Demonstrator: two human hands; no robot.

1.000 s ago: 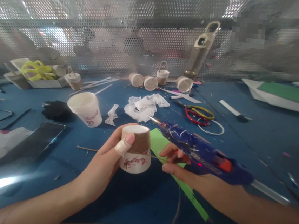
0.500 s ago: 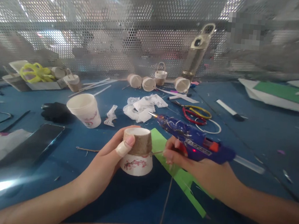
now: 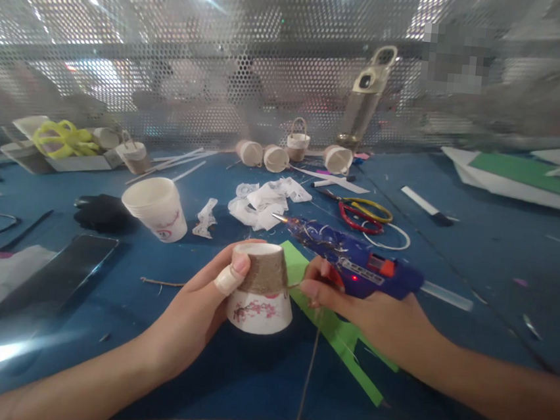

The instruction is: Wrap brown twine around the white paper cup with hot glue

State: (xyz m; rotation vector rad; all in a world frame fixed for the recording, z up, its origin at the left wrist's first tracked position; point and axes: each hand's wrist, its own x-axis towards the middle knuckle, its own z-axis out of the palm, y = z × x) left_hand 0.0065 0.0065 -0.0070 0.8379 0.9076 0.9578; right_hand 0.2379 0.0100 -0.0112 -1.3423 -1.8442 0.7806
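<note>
My left hand (image 3: 196,307) grips an upside-down white paper cup (image 3: 261,291) with a pink flower print; its upper half is wrapped in brown twine. My bandaged thumb presses on the twine wrap. My right hand (image 3: 374,311) is closed round a blue glue gun (image 3: 354,260), its nozzle pointing left above the cup. The fingertips of that hand also pinch a loose strand of twine (image 3: 308,364) that runs from the cup down towards the table's front edge.
On the blue table (image 3: 479,242) lie a green paper strip (image 3: 341,338), a stack of paper cups (image 3: 157,208), white lace scraps (image 3: 265,202), red-and-yellow scissors (image 3: 363,213), a phone (image 3: 63,275), small twine-wrapped cups (image 3: 275,157) and a bottle (image 3: 364,99) against the mesh wall.
My right hand with the glue gun has swung left and closer to the cup, and its fingers now pinch the twine strand. The cup tilted slightly.
</note>
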